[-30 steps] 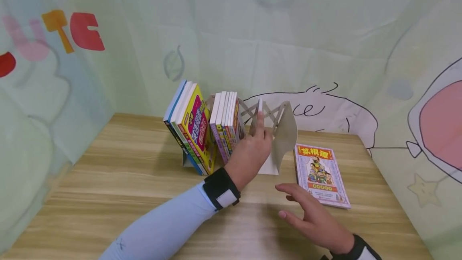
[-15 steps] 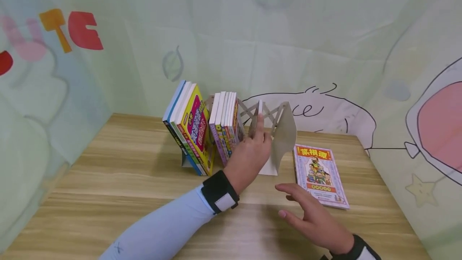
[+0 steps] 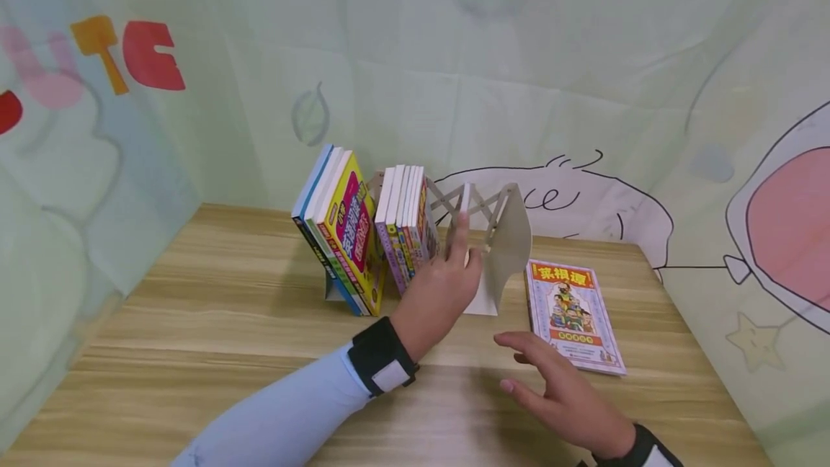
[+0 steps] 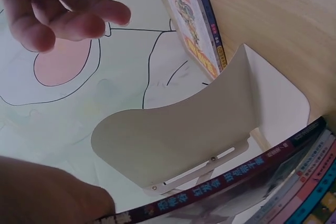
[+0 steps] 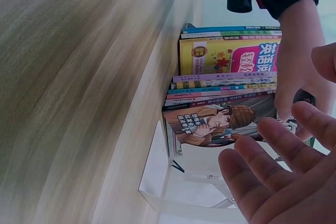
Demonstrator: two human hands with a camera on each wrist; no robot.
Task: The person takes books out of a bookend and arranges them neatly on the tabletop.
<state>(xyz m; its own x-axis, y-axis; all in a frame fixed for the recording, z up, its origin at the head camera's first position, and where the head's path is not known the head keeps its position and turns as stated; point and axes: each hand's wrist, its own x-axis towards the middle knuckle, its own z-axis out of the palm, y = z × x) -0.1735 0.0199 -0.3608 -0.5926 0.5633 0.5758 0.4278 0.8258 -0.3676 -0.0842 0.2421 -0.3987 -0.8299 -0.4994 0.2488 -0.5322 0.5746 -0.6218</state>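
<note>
- Since the earlier head view, we find the left hand (image 3: 436,298) drawn slightly back, its index fingertip (image 3: 462,222) lower against the detective book (image 5: 218,121); the right hand (image 3: 567,398) keeps its place.
- We see that book standing in the rack (image 3: 483,301), toward the worktop's (image 3: 227,337) far edge, beside the thinner row (image 3: 402,225). Left index finger lies straight against it; whether the thumb grips, we cannot tell. Right hand is released, holding nothing.
- We judge toppling the chief risk: lifting the fingertip early could let the book drop toward the end plate (image 4: 184,140).
- Too hard a push might, we think, slide the rack toward the worktop's far edge.
- We note open room between book and end plate, and toward the worktop's near left corner; the flat book (image 3: 573,312), near its right edge, narrows the right hand's path.
</note>
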